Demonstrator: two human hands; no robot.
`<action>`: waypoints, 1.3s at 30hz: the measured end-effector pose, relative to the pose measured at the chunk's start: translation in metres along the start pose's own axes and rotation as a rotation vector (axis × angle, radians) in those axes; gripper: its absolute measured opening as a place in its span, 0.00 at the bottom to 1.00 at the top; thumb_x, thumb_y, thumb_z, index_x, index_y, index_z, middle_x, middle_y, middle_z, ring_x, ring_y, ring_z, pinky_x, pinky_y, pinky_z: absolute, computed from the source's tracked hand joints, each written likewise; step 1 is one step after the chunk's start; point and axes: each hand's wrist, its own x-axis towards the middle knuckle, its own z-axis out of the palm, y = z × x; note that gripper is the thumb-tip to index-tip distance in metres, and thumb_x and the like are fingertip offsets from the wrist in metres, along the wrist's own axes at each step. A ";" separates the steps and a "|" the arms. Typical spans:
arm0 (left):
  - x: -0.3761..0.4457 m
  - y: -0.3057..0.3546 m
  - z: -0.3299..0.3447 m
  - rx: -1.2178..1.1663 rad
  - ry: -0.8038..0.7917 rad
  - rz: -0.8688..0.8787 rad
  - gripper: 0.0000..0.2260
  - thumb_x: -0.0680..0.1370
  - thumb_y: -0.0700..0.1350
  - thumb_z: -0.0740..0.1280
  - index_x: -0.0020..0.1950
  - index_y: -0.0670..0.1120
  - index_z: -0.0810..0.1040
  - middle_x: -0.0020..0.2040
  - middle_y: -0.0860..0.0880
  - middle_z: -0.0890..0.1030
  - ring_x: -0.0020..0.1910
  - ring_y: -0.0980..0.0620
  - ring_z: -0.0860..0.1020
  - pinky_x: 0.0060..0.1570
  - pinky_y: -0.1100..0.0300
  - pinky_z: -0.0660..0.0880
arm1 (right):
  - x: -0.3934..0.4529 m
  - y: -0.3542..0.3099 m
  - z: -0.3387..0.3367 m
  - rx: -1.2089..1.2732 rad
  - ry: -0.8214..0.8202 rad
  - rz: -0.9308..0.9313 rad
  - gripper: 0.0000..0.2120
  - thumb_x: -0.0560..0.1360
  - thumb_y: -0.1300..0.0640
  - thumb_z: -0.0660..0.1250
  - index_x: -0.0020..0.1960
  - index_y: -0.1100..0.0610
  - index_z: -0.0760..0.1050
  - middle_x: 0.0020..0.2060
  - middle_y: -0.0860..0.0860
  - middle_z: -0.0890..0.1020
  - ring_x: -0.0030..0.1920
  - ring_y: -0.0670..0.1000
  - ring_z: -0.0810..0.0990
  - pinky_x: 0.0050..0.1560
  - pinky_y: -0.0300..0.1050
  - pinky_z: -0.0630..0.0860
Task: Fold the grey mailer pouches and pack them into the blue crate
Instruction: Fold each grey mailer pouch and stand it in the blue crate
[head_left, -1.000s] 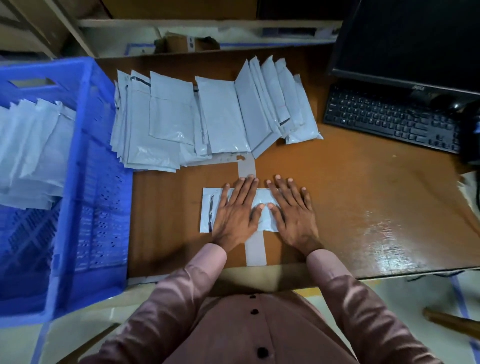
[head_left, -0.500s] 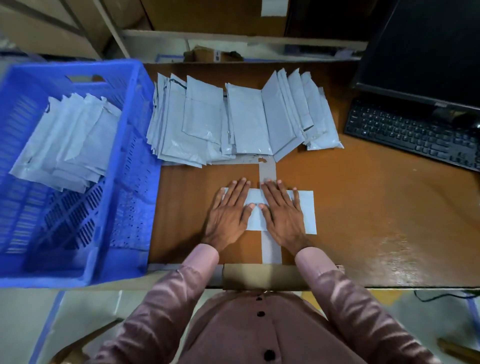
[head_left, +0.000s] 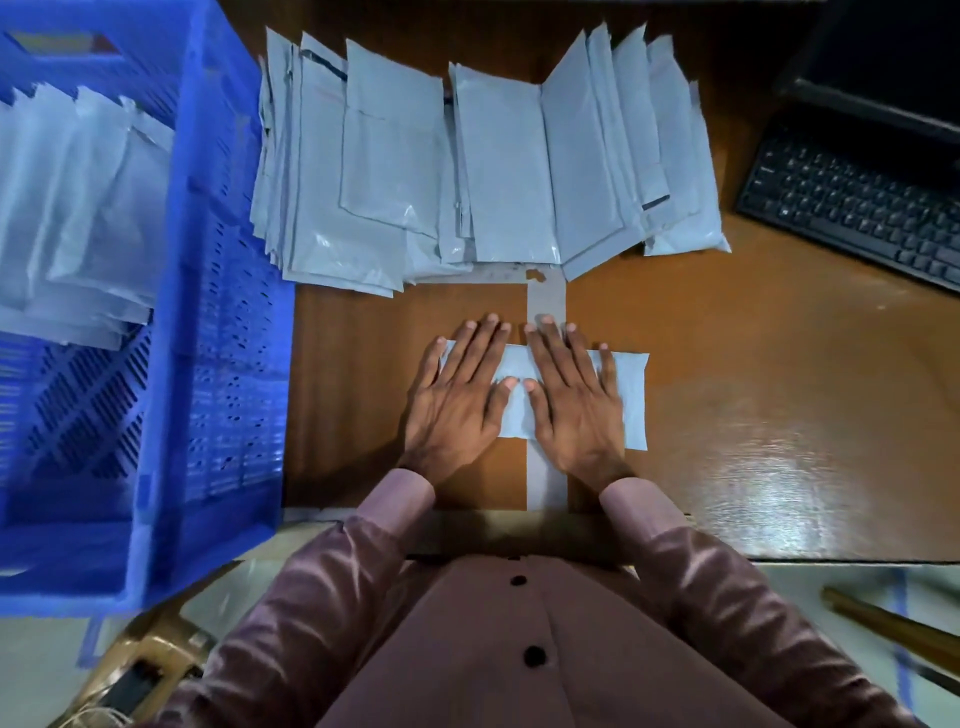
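Both grips are flat and hold nothing: the left hand (head_left: 456, 402) and the right hand (head_left: 570, 402) lie side by side, palms down with fingers straight and spread, pressing a folded grey plastic mailer pouch (head_left: 631, 397) onto the brown wooden worktop (head_left: 753, 364) near the middle of its front edge. The thumbs nearly meet over the pouch's middle, and its right end sticks out past the right hand. The pouch lies across a strip of pale grey tape (head_left: 546, 480) that runs from the front edge toward the back. Behind the hands, toward the back edge, a wide fanned spread of unfolded grey mailer pouches (head_left: 483, 166) overlaps in several leaning stacks. At the worktop's left edge stands a large blue perforated plastic crate (head_left: 218, 364), with a layer of folded grey pouches (head_left: 78, 208) leaning inside it. At the back right corner sit a black keyboard (head_left: 852, 208) and the lower edge of a black monitor (head_left: 883, 78). Dusty pink long sleeves (head_left: 322, 597) cover both arms.
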 end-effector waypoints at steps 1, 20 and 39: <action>0.000 0.000 0.000 -0.001 -0.004 -0.001 0.28 0.87 0.58 0.46 0.86 0.51 0.45 0.85 0.52 0.45 0.84 0.53 0.44 0.81 0.44 0.49 | 0.000 0.000 0.000 -0.005 -0.004 0.000 0.28 0.87 0.46 0.47 0.85 0.50 0.47 0.84 0.47 0.48 0.84 0.51 0.44 0.81 0.62 0.48; -0.009 -0.002 -0.016 -0.147 0.037 0.028 0.25 0.83 0.50 0.54 0.82 0.52 0.63 0.82 0.53 0.63 0.81 0.55 0.60 0.82 0.45 0.47 | -0.011 0.010 -0.013 0.452 0.111 0.132 0.27 0.81 0.58 0.56 0.79 0.60 0.64 0.79 0.55 0.66 0.82 0.55 0.57 0.80 0.62 0.55; -0.038 0.010 -0.056 -0.076 0.223 0.089 0.19 0.69 0.41 0.71 0.60 0.51 0.81 0.58 0.50 0.77 0.58 0.47 0.76 0.60 0.50 0.71 | -0.045 0.015 -0.062 0.065 0.162 -0.079 0.24 0.72 0.59 0.71 0.67 0.54 0.74 0.62 0.53 0.80 0.63 0.56 0.79 0.78 0.58 0.63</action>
